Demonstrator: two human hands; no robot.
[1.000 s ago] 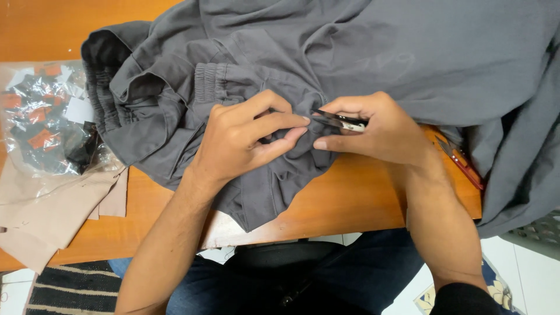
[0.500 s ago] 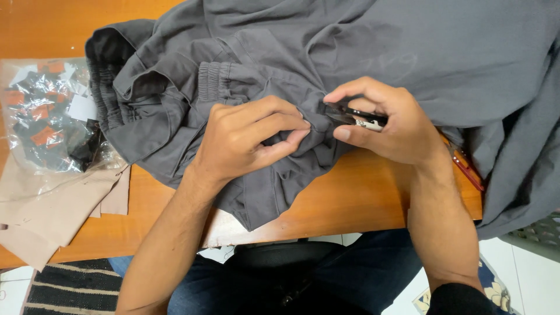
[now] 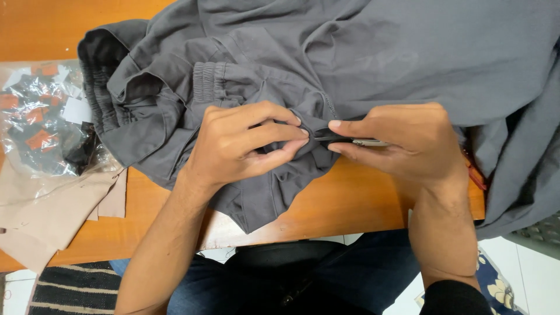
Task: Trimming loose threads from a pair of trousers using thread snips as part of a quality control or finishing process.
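Grey pants | my left hand pinches the cloth | my right hand fingers squeeze a small clipper

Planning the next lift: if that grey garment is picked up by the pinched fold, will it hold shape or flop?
The grey garment lies in deep folds over the table, so it will probably flop and drape. Its bulk spills past the edge, so it may drag. The left hand pinches it easily: likely not slippery.
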